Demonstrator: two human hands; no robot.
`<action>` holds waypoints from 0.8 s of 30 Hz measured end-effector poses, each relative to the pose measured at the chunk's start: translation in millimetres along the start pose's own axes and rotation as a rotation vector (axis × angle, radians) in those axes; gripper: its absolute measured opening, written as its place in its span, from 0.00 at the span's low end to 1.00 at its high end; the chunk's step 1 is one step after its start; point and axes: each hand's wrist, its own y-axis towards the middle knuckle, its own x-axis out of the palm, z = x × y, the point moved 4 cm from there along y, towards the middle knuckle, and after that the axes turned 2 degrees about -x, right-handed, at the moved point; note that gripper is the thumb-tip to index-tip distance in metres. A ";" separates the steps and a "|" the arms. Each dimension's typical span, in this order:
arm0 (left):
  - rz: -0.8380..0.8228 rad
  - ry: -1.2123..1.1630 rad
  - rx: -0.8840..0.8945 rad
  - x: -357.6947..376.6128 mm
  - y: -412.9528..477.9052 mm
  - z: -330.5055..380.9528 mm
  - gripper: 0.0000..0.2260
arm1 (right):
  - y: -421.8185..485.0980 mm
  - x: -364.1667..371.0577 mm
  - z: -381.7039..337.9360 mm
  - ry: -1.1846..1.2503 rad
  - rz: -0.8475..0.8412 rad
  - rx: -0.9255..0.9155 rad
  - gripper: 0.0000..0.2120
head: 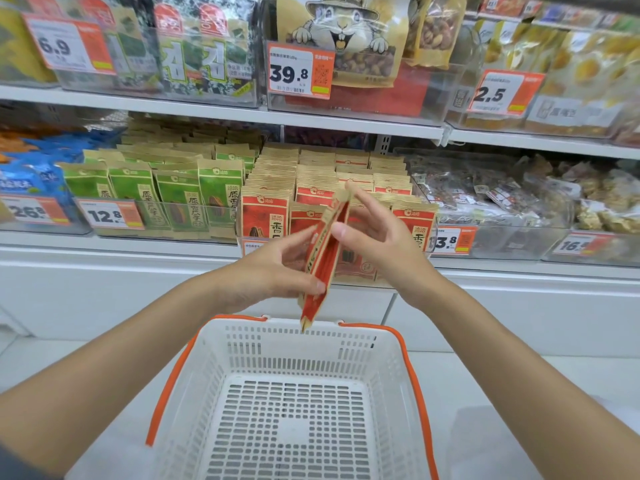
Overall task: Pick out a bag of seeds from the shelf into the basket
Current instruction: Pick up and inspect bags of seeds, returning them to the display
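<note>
The person held a red and tan paper bag of seeds (323, 258) edge-on to the camera, tilted with its top toward the shelf and its bottom corner pointing down at the white slotted plastic basket with orange handles (242, 344). That attitude suited a drop: the slim edge could slip straight into the open basket, which sat directly below and nearer the person, with nothing in it.

The left hand (266, 268) did the carrying. Its thumb lay across the bag's lower near side and its fingers curled round the far face, pinching the pack low down. The right hand (381, 244) was spread, its fingers mostly straight, its thumb touching the upper part of the bag's right face and one finger reaching up by the top seal. It looked to be steadying rather than gripping.

The bag therefore lay between the two hands, clear of the white store shelf (138, 251) and hanging just above the basket's far rim. Behind it stood the row of matching red seed bags (265, 216), with green seed bags (180, 199) beside them to the left.
</note>
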 end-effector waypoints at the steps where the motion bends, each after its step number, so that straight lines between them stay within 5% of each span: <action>1: -0.062 -0.020 -0.030 3.5 -0.4 -3.0 0.36 | -0.3 -1.2 -1.5 0.014 0.001 0.005 0.36; 11: -0.259 -0.168 -0.072 5.3 3.0 -10.0 0.24 | -0.7 -1.9 -2.7 0.037 0.023 -0.005 0.21; 19: 0.113 0.328 0.131 -2.0 9.0 -8.6 0.11 | -2.2 -3.6 3.2 -0.418 0.243 -0.029 0.27; 24: 0.167 0.289 0.164 -12.9 11.0 -2.4 0.16 | 7.7 -16.3 -3.1 -0.415 0.160 -0.118 0.14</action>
